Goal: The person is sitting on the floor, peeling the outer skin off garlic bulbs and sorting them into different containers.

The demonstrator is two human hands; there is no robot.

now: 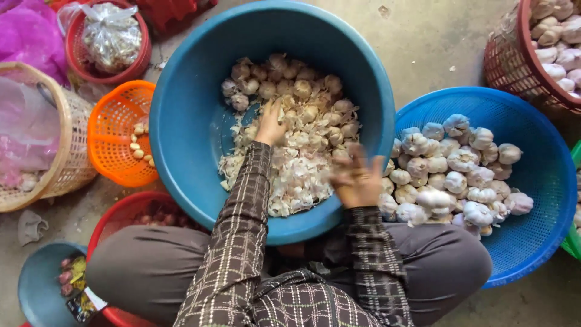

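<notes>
Grey concrete floor (423, 36), me sitting. Big blue plastic tub (181, 121) close in front, easy reach. My left hand (270, 124) digs, fingers spread, in loose garlic pile (302, 139). My right hand (358, 179) blurry near rim, can't tell grip. Blue mesh basket (544, 175) of whole garlic bulbs (454, 169) beside.

The right hand (358, 180) is motion-blurred, its grip unreadable; the red basket (513, 63) of garlic is cut off.

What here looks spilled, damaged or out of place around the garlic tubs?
Nothing stands out. The left hand rests in loose skins and bulbs inside the large blue tub; the right hand, motion-blurred, is over its rim. Whole bulbs sit inside the blue basket, peeled cloves in the orange basket.
</notes>
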